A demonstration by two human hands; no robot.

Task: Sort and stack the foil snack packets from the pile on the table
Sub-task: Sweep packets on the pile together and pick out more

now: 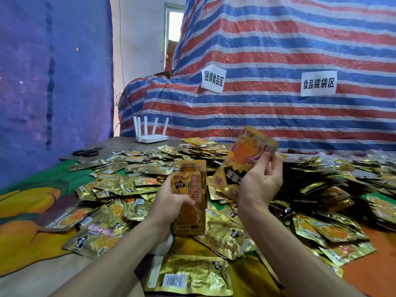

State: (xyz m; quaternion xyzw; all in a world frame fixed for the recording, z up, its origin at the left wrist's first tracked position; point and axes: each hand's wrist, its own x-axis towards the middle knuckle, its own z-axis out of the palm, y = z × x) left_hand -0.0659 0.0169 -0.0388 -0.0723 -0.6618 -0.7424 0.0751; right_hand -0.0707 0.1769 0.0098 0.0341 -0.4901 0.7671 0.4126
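Left grip (171,200) is wrapped round a small stack (189,189) of gold packets, held upright with the printed fronts facing the camera. The right grip (261,181) pinches a single packet (246,155) by its lower right edge, fingers curled on it. That packet is tilted, raised above the heap and just beside the stack's right side.

Under both arms the pile (139,179) of foil packets sprawls across the tabletop (120,144), some face up and some showing their barcoded backs. One packet lies flat and close at the near edge. A cloth (32,211) in green and orange shows at the left.

At the far left corner lie black scissors (85,152), and a white router (151,136) stands behind them, antennas up. Behind it all hangs a red, white and blue striped tarp (278,50) with two white paper labels (213,79).
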